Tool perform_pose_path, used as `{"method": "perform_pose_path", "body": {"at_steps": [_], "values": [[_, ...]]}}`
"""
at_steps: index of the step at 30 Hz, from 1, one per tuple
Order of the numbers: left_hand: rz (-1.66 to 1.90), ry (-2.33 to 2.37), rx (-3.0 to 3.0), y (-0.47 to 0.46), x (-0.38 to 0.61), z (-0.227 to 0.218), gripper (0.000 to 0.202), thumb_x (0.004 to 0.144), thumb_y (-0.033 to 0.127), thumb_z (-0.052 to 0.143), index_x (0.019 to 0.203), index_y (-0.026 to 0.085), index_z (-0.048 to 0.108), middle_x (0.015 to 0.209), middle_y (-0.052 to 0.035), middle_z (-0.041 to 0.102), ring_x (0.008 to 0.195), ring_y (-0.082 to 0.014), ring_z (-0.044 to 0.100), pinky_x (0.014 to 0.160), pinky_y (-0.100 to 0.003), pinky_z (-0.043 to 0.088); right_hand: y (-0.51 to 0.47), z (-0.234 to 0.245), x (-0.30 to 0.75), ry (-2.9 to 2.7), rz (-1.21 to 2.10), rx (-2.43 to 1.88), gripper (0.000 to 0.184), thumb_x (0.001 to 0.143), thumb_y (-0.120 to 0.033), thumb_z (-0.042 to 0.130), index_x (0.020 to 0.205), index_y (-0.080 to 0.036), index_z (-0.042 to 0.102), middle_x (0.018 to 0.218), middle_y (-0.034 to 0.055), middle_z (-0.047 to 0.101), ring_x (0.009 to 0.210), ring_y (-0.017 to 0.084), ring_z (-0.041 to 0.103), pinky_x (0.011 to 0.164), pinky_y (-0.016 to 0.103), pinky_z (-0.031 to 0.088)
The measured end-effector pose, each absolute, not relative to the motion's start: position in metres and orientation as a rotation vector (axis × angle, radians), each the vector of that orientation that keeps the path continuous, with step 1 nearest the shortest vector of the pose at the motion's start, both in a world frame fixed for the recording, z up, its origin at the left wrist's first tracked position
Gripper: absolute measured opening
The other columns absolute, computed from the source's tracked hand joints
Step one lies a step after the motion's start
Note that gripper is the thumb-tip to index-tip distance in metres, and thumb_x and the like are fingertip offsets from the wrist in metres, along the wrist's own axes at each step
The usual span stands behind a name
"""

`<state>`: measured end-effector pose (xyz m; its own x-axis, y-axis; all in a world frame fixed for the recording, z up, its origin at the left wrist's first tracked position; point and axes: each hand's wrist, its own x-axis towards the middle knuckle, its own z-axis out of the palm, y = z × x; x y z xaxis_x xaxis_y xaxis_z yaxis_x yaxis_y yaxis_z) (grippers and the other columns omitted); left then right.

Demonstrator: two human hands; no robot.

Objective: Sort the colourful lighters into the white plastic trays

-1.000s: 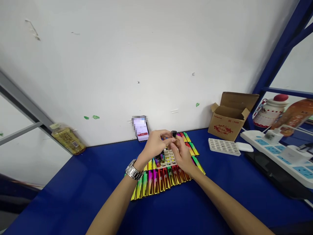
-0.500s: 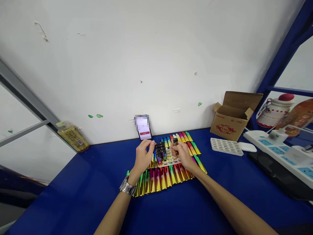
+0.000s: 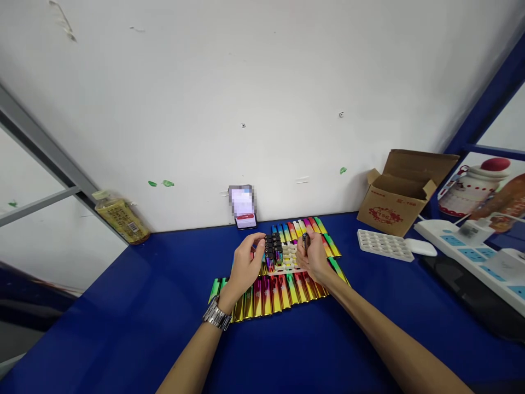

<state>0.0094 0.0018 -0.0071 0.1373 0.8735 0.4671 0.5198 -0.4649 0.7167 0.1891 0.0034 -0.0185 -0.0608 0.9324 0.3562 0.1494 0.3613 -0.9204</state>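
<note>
A white slotted tray point(image 3: 289, 261) lies on rows of shiny rainbow-coloured lighter bodies point(image 3: 270, 293) on the blue table point(image 3: 123, 328). Several dark-topped lighters point(image 3: 273, 249) stand in the tray's left slots. My left hand point(image 3: 246, 262), with a metal watch at its wrist, rests curled against the tray's left side. My right hand point(image 3: 314, 256) is closed on one lighter point(image 3: 305, 241), held upright over the tray's right part.
A phone point(image 3: 245, 210) leans on the wall behind the tray. A bottle point(image 3: 118, 218) lies at the left. At the right are an open cardboard box point(image 3: 400, 194), a second white tray point(image 3: 383, 245), a white mouse point(image 3: 422, 247) and a power strip point(image 3: 479, 260).
My hands came apart from above the tray. The left hand dropped to the tray's left side. The right hand carried the lighter down and to the right. The camera shifted slightly.
</note>
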Motion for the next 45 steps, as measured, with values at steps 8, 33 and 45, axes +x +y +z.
{"method": "perform_pose_path", "body": {"at_steps": [8, 33, 45], "values": [[1.247, 1.344, 2.021, 0.0, 0.009, -0.008, 0.033, 0.095, 0.037, 0.038, 0.111, 0.018, 0.059, 0.107, -0.0077, 0.067, 0.095, -0.0197, 0.063, 0.079, -0.031, 0.049, -0.002, -0.006, 0.185, -0.915, 1.41, -0.996, 0.049, 0.084, -0.031, 0.028, 0.036, -0.022, 0.034, 0.029, -0.0039, 0.02, 0.027, 0.007, 0.015, 0.033, 0.023, 0.011], [1.256, 1.316, 2.006, 0.0, 0.01, -0.012, 0.032, 0.095, 0.036, 0.037, 0.112, 0.019, 0.058, 0.105, -0.0064, 0.066, 0.086, -0.017, 0.061, 0.075, -0.029, 0.047, -0.006, -0.027, 0.194, -1.933, 0.4, -0.817, 0.028, 0.095, -0.038, 0.04, 0.089, -0.018, 0.058, 0.06, 0.0006, 0.057, 0.05, 0.013, 0.052, 0.049, 0.025, 0.039], [1.263, 1.327, 2.0, 0.0, 0.01, -0.011, 0.033, 0.095, 0.038, 0.037, 0.111, 0.019, 0.059, 0.108, -0.0066, 0.066, 0.093, -0.0186, 0.062, 0.081, -0.031, 0.047, -0.009, -0.015, 0.198, -1.87, 0.396, -1.002, 0.038, 0.097, -0.035, 0.029, 0.071, -0.019, 0.052, 0.059, 0.0008, 0.054, 0.053, 0.013, 0.049, 0.053, 0.026, 0.035]]}}
